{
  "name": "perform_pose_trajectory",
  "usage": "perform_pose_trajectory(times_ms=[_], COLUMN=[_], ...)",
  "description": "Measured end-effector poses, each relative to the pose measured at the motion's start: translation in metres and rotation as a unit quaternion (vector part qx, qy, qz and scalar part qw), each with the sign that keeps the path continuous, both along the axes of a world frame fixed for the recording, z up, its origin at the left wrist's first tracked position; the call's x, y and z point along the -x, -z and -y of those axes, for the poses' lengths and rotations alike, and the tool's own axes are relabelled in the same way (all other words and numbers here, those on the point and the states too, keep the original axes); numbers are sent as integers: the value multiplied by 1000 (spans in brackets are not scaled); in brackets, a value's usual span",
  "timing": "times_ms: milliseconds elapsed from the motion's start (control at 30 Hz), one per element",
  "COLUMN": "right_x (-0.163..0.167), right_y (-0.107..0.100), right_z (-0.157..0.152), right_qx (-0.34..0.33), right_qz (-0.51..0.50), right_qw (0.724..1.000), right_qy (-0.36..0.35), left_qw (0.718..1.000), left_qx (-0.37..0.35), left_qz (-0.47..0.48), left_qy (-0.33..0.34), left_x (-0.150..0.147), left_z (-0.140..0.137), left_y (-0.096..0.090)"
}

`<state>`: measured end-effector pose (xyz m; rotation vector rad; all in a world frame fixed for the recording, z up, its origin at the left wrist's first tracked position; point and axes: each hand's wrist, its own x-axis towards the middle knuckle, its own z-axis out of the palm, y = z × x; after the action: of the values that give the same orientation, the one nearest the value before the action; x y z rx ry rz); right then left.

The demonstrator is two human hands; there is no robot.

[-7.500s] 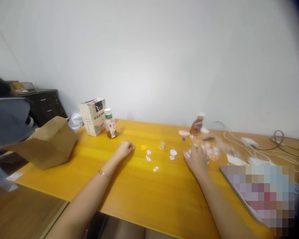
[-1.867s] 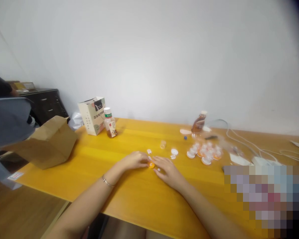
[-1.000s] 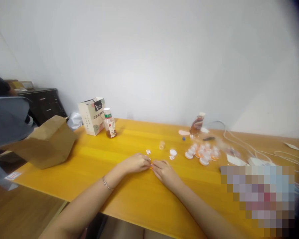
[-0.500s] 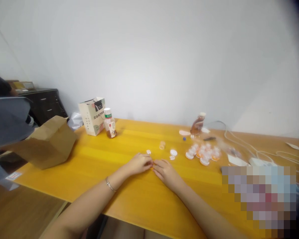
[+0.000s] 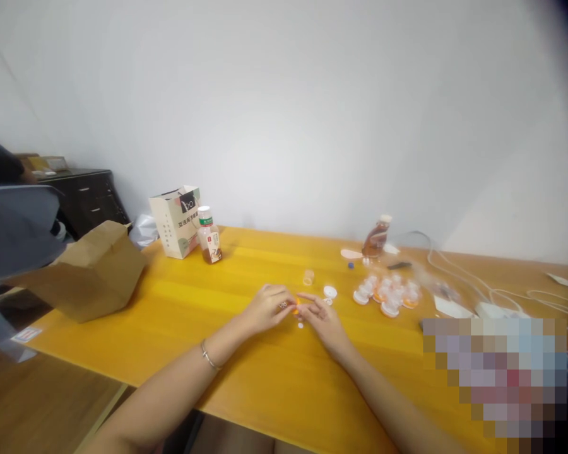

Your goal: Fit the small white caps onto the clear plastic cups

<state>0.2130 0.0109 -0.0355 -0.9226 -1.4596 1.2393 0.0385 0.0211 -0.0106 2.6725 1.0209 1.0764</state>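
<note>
My left hand (image 5: pixel 269 308) and my right hand (image 5: pixel 324 318) meet above the table, fingertips closed on a small orange piece (image 5: pixel 296 308); its exact shape is largely hidden. Just below the fingers a tiny white disc (image 5: pixel 300 325) shows. A small white patterned piece (image 5: pixel 283 305) peeks out among the fingers of my left hand; whether it is held or lies behind them I cannot tell. By my right fingers lie another white patterned piece (image 5: pixel 328 301), partly covered, and a round white lid (image 5: pixel 330 292). Beyond the hands stands a small clear cup (image 5: pixel 308 277).
Several clear pieces with white and orange bases (image 5: pixel 390 293) cluster at the right. Behind them are a brown bottle (image 5: pixel 377 236), a blue cap (image 5: pixel 351 265) and white cables (image 5: pixel 483 277). Leftward stand a labelled bottle (image 5: pixel 210 239), a paper gift bag (image 5: pixel 173 227) and a brown paper bag (image 5: pixel 106 271).
Both hands have risen slightly and moved away from me, lifting the orange piece. The tiny white disc now shows below the fingers. The patterned pieces are more covered by the hands.
</note>
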Motion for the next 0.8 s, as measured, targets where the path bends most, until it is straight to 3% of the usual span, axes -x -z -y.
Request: perform_pose_trajectory(times_ms=[333, 467, 567, 667, 800], right_x=[1, -4, -8, -10, -12], right_y=[-1, 0, 1, 5, 9], right_z=[0, -5, -7, -10, -14], right_qx=[40, 34, 35, 30, 26], right_qz=[-41, -16, 1, 9, 15], right_qw=[998, 998, 997, 997, 997], right_qy=[14, 50, 68, 69, 70], left_qw=[998, 995, 995, 992, 993], left_qx=[42, 68, 90, 119, 103], left_qz=[44, 70, 21, -50, -65], left_qy=[27, 0, -27, -10, 3], left_x=[-4, 7, 22, 33, 32], left_z=[-4, -12, -22, -30, -29], left_y=[9, 7, 11, 17, 16])
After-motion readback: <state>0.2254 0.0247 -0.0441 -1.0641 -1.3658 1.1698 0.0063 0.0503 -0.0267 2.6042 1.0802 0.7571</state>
